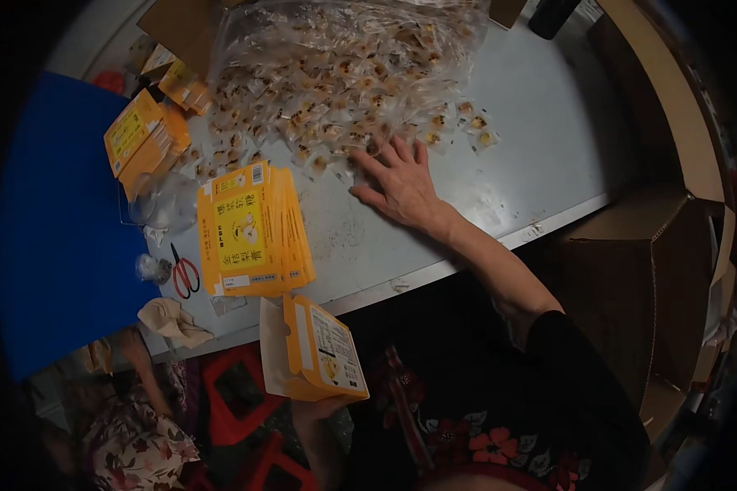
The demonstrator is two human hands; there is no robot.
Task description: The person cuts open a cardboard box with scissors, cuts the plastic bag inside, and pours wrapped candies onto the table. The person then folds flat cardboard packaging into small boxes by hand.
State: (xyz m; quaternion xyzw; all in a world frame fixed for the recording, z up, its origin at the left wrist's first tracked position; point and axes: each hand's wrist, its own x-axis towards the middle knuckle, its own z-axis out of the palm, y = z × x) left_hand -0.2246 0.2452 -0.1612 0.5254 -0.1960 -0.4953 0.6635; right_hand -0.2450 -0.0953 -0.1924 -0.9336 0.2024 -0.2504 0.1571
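My right hand (401, 184) rests on the near edge of a big heap of small clear-wrapped pieces (344, 74), its fingers spread among them. Below the table edge, my left hand (319, 407) is wrapped round the bottom of an orange box (319, 348) whose top flap stands open; most of its fingers are behind the box. On the table to the left lies a fanned stack of flat orange and yellow cartons (241, 233).
Red-handled scissors (186, 272), a beige cloth (174, 321) and a clear plastic container (165, 200) lie at left. More orange boxes (135, 135) stand beyond. A large cardboard box (614, 286) stands at right. Another person's arm (146, 372) shows lower left.
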